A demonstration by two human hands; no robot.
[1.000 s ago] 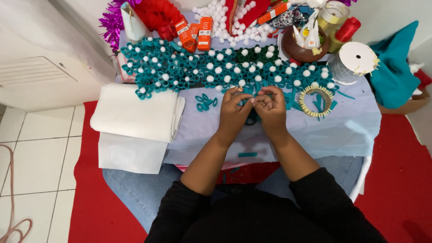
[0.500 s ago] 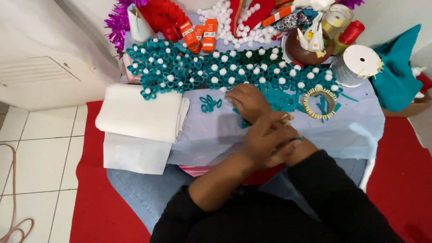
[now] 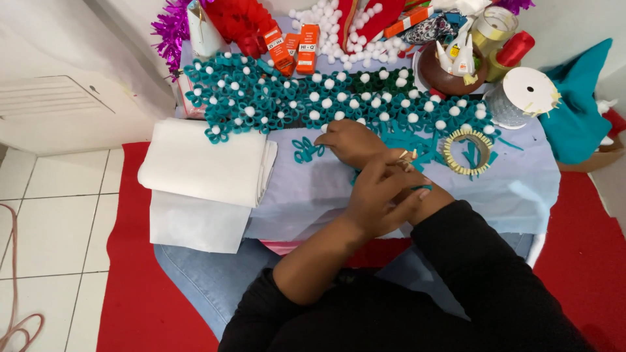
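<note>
Orange glue boxes (image 3: 293, 47) stand behind teal felt flowers (image 3: 274, 101)

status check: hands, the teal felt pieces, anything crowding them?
Right hand reaching across, resting on teal felt strips. Left hand over right forearm; grip unclear. Teal loop flowers close behind, clothespin ring beside.

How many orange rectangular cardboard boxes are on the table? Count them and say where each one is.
3. One orange rectangular cardboard box leans at the left, a smaller one sits partly hidden in the middle, and one stands at the right. Others may be hidden behind clutter.
</note>
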